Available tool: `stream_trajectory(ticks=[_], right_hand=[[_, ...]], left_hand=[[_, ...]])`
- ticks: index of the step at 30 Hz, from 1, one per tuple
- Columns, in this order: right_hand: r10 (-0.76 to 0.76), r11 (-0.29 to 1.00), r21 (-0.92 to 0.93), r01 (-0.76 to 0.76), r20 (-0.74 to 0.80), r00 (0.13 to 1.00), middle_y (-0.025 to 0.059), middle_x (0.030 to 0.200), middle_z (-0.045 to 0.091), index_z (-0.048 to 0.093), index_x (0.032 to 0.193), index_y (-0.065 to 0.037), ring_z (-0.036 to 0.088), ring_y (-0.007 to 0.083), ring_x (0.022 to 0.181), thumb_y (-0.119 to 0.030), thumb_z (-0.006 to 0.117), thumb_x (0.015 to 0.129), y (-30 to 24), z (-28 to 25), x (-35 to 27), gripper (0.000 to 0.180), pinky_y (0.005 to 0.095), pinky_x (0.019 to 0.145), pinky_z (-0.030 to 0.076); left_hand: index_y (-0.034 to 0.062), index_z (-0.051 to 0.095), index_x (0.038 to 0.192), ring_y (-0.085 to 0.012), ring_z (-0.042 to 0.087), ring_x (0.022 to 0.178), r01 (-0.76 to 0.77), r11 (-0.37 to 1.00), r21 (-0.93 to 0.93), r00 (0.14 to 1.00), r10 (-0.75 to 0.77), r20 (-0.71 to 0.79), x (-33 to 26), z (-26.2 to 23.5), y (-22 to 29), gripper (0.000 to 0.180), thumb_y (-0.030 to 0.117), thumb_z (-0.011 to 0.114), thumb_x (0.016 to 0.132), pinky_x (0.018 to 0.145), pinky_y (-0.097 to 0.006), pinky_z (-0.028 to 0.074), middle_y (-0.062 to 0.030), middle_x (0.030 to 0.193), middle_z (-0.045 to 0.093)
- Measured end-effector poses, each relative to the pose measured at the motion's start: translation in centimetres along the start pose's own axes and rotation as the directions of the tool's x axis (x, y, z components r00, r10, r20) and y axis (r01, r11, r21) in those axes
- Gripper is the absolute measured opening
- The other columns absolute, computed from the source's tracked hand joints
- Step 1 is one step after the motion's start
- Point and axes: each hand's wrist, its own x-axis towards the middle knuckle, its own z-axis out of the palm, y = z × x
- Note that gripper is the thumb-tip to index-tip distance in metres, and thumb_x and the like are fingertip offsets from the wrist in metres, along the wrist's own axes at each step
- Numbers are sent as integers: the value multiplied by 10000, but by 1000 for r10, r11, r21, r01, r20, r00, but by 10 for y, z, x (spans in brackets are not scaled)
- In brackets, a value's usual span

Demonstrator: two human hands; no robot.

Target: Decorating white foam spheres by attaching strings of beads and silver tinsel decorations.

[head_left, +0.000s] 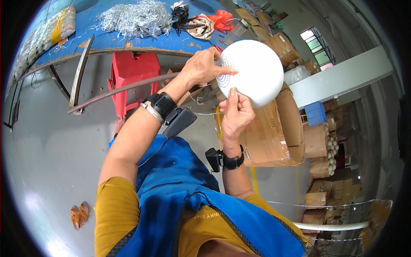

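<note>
A smooth white globe [257,73], with rows of small dark dots on its left side, is held up in front of me at the table's near edge. My left hand [206,66] grips its left side, thumb lying over the dots and the other fingers partly hidden behind. At the lower left rim, my right hand [236,112] is closed with its thumb pressed against the globe and its fingers curled under. A thin silvery strand [207,114] runs toward the right hand; whether the fingers hold it too, I cannot tell. Both wrists carry black straps with boxy units.
On the blue table [94,46] lie a silvery tinsel heap [137,19], cloth bundles [200,26] and a red bag [221,19]. Below are a red stool [133,70] and a brown bar [124,88]. An open carton [267,132] stands right; sandals [79,215] lie lower left.
</note>
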Motion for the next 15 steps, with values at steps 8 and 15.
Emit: stream_trajectory(ticks=[8, 15], right_hand=[[2, 1000, 14, -3, 57, 998, 39, 560, 574, 545, 759, 10, 477, 43, 464, -116, 570, 865, 2, -3, -7, 167, 177, 456, 388], [-67, 997, -26, 66, -40, 997, 39, 557, 576, 557, 769, 18, 480, 45, 465, -121, 562, 870, 13, 4, -3, 172, 181, 465, 399]], left_hand=[[-72, 518, 1064, -314, 598, 902, 105, 991, -88, 993, -100, 62, 4, -9, 3, 940, 623, 752, 476, 787, -362, 460, -243, 948, 598], [-61, 524, 1033, -165, 539, 515, 5, 999, -50, 999, -8, -40, -1, 3, 0, 798, 588, 713, 608, 471, -308, 413, -89, 552, 533]])
